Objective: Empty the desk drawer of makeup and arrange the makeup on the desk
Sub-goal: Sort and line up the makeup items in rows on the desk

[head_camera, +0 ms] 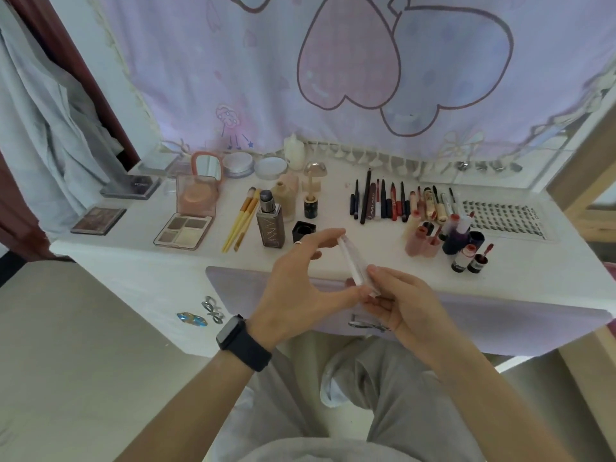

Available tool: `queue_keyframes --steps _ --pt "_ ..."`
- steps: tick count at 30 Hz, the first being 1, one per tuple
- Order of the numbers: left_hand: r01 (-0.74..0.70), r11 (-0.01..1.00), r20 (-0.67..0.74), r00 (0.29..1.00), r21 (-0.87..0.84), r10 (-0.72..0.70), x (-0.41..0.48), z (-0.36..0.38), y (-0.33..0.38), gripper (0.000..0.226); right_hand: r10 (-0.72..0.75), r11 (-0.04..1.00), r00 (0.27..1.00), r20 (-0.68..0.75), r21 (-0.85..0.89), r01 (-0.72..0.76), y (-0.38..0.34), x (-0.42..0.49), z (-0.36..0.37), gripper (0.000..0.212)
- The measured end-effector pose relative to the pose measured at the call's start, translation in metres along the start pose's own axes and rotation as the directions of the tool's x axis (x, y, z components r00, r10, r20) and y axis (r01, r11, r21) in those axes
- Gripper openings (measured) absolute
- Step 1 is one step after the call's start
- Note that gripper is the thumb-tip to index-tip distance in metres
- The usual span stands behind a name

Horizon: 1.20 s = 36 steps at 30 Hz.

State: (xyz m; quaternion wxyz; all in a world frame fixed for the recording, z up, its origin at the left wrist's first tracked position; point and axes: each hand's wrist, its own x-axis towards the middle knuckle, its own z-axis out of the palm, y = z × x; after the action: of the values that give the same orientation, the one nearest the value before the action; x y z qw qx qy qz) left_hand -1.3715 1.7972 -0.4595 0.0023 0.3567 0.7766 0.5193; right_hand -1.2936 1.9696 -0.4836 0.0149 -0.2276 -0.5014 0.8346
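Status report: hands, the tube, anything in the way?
Left hand and right hand both hold clear tube. Tube above desk front edge. Black cap, brown bottle just behind.

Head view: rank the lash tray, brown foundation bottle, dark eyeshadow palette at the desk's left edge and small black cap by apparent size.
1. lash tray
2. brown foundation bottle and dark eyeshadow palette: too alike to separate
3. black cap, smallest

A white desk (133, 241), a lilac curtain (233, 78) patterned with pink and blue hearts, yellow-handled brushes (241, 221) and a clear tube (354, 265) are being shown.
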Motion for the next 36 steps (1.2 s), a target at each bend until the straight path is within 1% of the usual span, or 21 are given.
queue_keyframes --steps 2,4,6,8,10,11,15,18,21,26,29,32,34,36 --pt "-0.013 0.999 0.027 1.0 0.034 0.012 0.002 0.0 0.0 0.075 -0.06 0.99 0.998 0.006 -0.127 0.061 -0.001 0.0 -0.001 0.048" --pt "-0.032 0.997 0.057 0.998 0.066 0.029 0.004 -0.001 0.0 0.075 -0.091 0.973 0.995 0.035 -0.211 0.097 -0.004 -0.001 -0.001 0.047" --pt "-0.056 0.994 0.088 0.995 0.092 0.047 0.005 -0.001 -0.001 0.075 -0.074 0.968 0.992 0.097 -0.231 0.095 -0.008 -0.002 -0.002 0.042" --pt "-0.076 0.992 0.113 0.992 0.105 0.064 0.005 0.0 -0.003 0.076 -0.043 0.971 0.987 0.154 -0.228 0.078 -0.012 -0.004 -0.001 0.052" --pt "-0.085 0.99 0.134 0.989 0.111 0.07 0.005 0.002 -0.003 0.076 -0.034 0.966 0.988 0.153 -0.248 0.072 -0.015 -0.006 -0.001 0.06" --pt "-0.086 0.99 0.139 0.988 0.108 0.071 0.004 0.003 -0.003 0.077 -0.034 0.964 0.99 0.137 -0.258 0.069 -0.016 -0.006 0.0 0.061" --pt "-0.067 0.997 0.132 0.989 0.042 0.06 0.002 0.005 -0.004 0.076 -0.009 0.972 0.996 0.092 -0.234 0.031 -0.019 -0.007 0.001 0.055" --pt "-0.042 0.999 0.115 0.992 -0.003 0.042 0.001 0.005 -0.004 0.076 0.01 0.974 0.993 0.114 -0.227 0.016 -0.019 -0.008 0.002 0.043" --pt "-0.018 0.999 0.096 0.995 -0.044 0.022 0.003 0.005 -0.004 0.074 0.028 0.976 0.993 0.118 -0.217 -0.001 -0.019 -0.006 0.004 0.044" --pt "0.02 0.993 0.08 0.997 -0.115 -0.011 0.009 0.002 -0.006 0.072 0.064 0.979 0.993 0.101 -0.198 -0.043 -0.025 -0.001 0.008 0.029" --pt "0.101 0.976 0.058 0.994 -0.194 -0.092 0.014 0.002 -0.006 0.07 0.094 0.975 0.989 0.114 -0.213 -0.068 -0.033 0.003 0.013 0.041" --pt "0.204 0.954 0.03 0.979 -0.22 -0.203 0.022 0.007 -0.006 0.067 0.119 0.971 0.988 0.099 -0.22 -0.095 -0.039 0.008 0.019 0.05" --pt "0.264 0.925 -0.014 0.96 -0.272 -0.279 0.027 0.011 -0.005 0.063 0.102 0.975 0.993 0.068 -0.207 -0.086 -0.042 0.011 0.022 0.053" --pt "0.311 0.875 -0.053 0.933 -0.372 -0.355 0.033 0.013 -0.001 0.064 0.067 0.974 0.997 0.038 -0.219 -0.057 -0.045 0.012 0.025 0.057"
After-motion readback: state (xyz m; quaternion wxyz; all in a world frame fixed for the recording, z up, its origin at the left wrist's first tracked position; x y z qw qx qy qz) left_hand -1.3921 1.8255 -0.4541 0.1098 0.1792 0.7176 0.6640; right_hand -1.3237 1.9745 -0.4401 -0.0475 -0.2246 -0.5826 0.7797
